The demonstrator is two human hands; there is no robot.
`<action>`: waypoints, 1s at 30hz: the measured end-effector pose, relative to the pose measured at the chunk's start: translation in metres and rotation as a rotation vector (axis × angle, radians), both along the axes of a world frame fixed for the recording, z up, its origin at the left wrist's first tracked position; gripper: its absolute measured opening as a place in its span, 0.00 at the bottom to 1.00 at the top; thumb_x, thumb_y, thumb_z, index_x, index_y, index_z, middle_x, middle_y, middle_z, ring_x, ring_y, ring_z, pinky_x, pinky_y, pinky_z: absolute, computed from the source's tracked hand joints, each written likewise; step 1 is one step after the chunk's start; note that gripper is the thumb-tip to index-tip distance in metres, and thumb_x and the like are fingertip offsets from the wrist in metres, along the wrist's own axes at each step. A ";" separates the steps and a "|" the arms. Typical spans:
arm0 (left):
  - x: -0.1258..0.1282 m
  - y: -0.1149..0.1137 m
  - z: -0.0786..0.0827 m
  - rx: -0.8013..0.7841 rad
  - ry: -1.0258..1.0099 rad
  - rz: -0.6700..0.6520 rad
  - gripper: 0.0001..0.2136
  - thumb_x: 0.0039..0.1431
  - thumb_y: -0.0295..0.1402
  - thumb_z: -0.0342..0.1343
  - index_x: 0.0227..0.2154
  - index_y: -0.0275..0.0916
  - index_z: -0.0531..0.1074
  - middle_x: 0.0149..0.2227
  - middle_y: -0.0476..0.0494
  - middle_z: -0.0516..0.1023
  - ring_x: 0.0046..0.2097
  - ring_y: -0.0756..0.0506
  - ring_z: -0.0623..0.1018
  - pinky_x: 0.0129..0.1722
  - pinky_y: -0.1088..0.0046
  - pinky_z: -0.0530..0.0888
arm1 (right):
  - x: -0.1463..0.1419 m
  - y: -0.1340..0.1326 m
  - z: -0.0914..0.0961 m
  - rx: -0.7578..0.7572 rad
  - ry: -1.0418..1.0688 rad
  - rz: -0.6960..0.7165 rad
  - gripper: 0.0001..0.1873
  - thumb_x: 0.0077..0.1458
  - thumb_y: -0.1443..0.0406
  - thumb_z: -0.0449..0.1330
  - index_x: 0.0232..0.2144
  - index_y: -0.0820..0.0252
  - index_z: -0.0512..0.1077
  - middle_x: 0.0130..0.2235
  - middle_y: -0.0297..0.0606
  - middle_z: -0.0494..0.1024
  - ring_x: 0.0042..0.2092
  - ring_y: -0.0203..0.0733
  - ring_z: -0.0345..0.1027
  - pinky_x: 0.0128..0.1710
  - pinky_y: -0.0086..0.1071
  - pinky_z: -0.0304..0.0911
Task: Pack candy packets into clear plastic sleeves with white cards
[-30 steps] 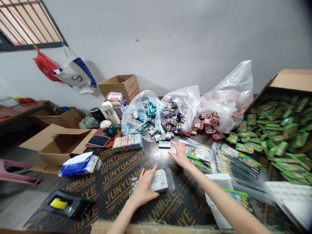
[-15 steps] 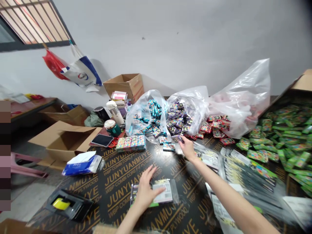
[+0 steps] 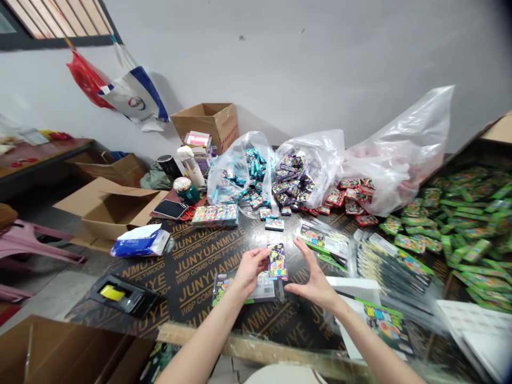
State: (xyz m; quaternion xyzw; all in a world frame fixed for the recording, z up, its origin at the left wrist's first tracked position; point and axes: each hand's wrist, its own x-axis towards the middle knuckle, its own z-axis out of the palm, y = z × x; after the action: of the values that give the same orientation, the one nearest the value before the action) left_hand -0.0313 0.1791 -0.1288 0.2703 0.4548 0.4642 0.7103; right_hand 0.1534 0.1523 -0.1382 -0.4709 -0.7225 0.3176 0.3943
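My left hand (image 3: 248, 270) pinches a small purple printed pack (image 3: 277, 261) by its left edge, holding it upright above the dark plywood table (image 3: 200, 266). My right hand (image 3: 313, 276) hovers just right of the pack, fingers curved and apart, not clearly touching it. Under the hands lies a clear sleeve with a printed card (image 3: 256, 288). Farther back, three clear bags spill small packs: blue ones (image 3: 248, 178), purple ones (image 3: 292, 184) and red ones (image 3: 352, 194).
A row of colourful packs (image 3: 215, 215) and a phone (image 3: 171, 209) lie at the back left. Green packs (image 3: 460, 213) fill the right side beside stacked sleeves (image 3: 384, 261). A tape dispenser (image 3: 120, 295), a tissue pack (image 3: 140, 242) and open cardboard boxes (image 3: 112, 210) sit left.
My right hand came back from the purple pile near the bags with a pack. My left hand left the sleeve on the table and now grips that pack.
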 end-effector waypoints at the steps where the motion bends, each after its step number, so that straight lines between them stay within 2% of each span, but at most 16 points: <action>1: 0.002 -0.003 0.000 -0.003 -0.015 -0.040 0.13 0.40 0.39 0.64 0.25 0.33 0.75 0.23 0.48 0.74 0.23 0.54 0.70 0.26 0.80 0.66 | 0.001 -0.001 0.002 0.006 0.009 0.048 0.50 0.37 0.59 0.66 0.59 0.53 0.45 0.62 0.43 0.47 0.62 0.50 0.41 0.59 0.48 0.40; 3: 0.010 -0.011 -0.001 0.011 -0.038 -0.119 0.14 0.41 0.41 0.63 0.25 0.32 0.75 0.23 0.47 0.74 0.23 0.54 0.70 0.26 0.79 0.66 | -0.002 -0.002 0.005 0.005 0.036 0.109 0.49 0.39 0.61 0.65 0.60 0.53 0.44 0.60 0.43 0.52 0.60 0.48 0.46 0.58 0.46 0.45; 5: 0.017 -0.017 -0.001 0.043 0.007 -0.143 0.17 0.43 0.44 0.61 0.25 0.31 0.74 0.22 0.46 0.73 0.23 0.52 0.70 0.25 0.78 0.66 | -0.006 -0.003 0.009 0.032 0.016 0.116 0.48 0.38 0.64 0.64 0.59 0.53 0.45 0.58 0.42 0.56 0.58 0.49 0.50 0.57 0.45 0.48; 7: 0.020 -0.024 0.001 0.061 0.092 -0.124 0.19 0.44 0.46 0.59 0.25 0.31 0.74 0.22 0.45 0.74 0.23 0.51 0.71 0.24 0.76 0.67 | -0.008 -0.004 0.014 0.099 -0.057 0.116 0.46 0.37 0.68 0.62 0.58 0.53 0.50 0.56 0.41 0.60 0.57 0.50 0.52 0.57 0.47 0.46; 10: 0.019 -0.032 0.007 0.071 0.117 -0.156 0.18 0.42 0.44 0.61 0.29 0.31 0.74 0.26 0.43 0.75 0.25 0.50 0.72 0.25 0.75 0.69 | -0.009 -0.006 0.020 0.142 -0.090 0.178 0.44 0.35 0.70 0.61 0.57 0.53 0.53 0.54 0.41 0.62 0.56 0.51 0.53 0.57 0.47 0.44; 14: 0.015 -0.038 0.008 0.020 -0.081 -0.223 0.15 0.43 0.40 0.61 0.31 0.33 0.73 0.27 0.45 0.75 0.26 0.51 0.72 0.28 0.75 0.70 | -0.007 -0.011 0.017 -0.004 0.172 0.211 0.49 0.37 0.66 0.63 0.59 0.54 0.44 0.54 0.43 0.61 0.54 0.47 0.57 0.55 0.41 0.51; 17: 0.013 -0.037 0.003 -0.001 -0.041 -0.173 0.13 0.40 0.37 0.64 0.25 0.33 0.71 0.23 0.48 0.73 0.23 0.53 0.71 0.26 0.78 0.68 | -0.003 -0.015 0.015 0.000 0.192 0.193 0.51 0.37 0.63 0.64 0.60 0.54 0.41 0.57 0.43 0.57 0.56 0.48 0.53 0.56 0.42 0.48; 20: 0.011 -0.034 -0.002 0.066 0.132 -0.151 0.14 0.36 0.36 0.66 0.23 0.34 0.68 0.20 0.51 0.71 0.22 0.53 0.70 0.24 0.78 0.67 | 0.003 -0.017 0.019 0.108 -0.038 0.199 0.48 0.37 0.64 0.64 0.59 0.54 0.46 0.59 0.42 0.54 0.59 0.50 0.48 0.57 0.44 0.42; 23: 0.000 -0.029 -0.008 0.240 0.376 -0.281 0.16 0.39 0.41 0.63 0.29 0.35 0.71 0.23 0.49 0.73 0.25 0.50 0.72 0.29 0.73 0.68 | 0.011 -0.018 0.020 0.165 -0.201 0.194 0.45 0.36 0.64 0.62 0.57 0.55 0.50 0.55 0.42 0.61 0.56 0.51 0.52 0.55 0.45 0.44; 25: -0.014 -0.026 -0.014 0.469 0.662 -0.404 0.25 0.36 0.43 0.64 0.39 0.38 0.71 0.33 0.43 0.75 0.36 0.44 0.74 0.38 0.66 0.69 | 0.016 -0.017 0.013 0.175 -0.271 0.139 0.43 0.35 0.63 0.62 0.56 0.56 0.53 0.54 0.43 0.63 0.55 0.52 0.54 0.54 0.46 0.43; 27: -0.029 -0.025 -0.023 0.692 0.996 -0.534 0.39 0.26 0.42 0.68 0.49 0.41 0.66 0.44 0.40 0.71 0.47 0.38 0.69 0.48 0.59 0.63 | 0.021 -0.016 0.001 0.166 -0.340 0.092 0.43 0.35 0.62 0.63 0.55 0.56 0.54 0.52 0.43 0.65 0.55 0.53 0.54 0.55 0.48 0.39; 28: -0.036 -0.025 -0.028 0.763 1.137 -0.591 0.45 0.23 0.40 0.69 0.52 0.43 0.62 0.46 0.39 0.69 0.49 0.36 0.67 0.50 0.57 0.61 | 0.023 -0.015 -0.006 0.158 -0.370 0.078 0.43 0.35 0.61 0.63 0.55 0.56 0.55 0.52 0.43 0.65 0.55 0.53 0.54 0.55 0.49 0.37; 30: -0.045 -0.027 -0.037 0.815 1.296 -0.681 0.50 0.24 0.36 0.69 0.57 0.43 0.54 0.46 0.39 0.68 0.48 0.36 0.66 0.50 0.56 0.61 | 0.025 -0.016 -0.020 0.140 -0.410 0.059 0.43 0.35 0.61 0.63 0.55 0.56 0.55 0.51 0.43 0.66 0.55 0.54 0.53 0.55 0.50 0.34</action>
State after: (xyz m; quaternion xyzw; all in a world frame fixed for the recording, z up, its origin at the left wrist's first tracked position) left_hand -0.0765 0.1526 -0.1660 0.8418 0.4632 0.1052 0.2565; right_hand 0.1779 0.1366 -0.1583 -0.4757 -0.8213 0.1758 0.2612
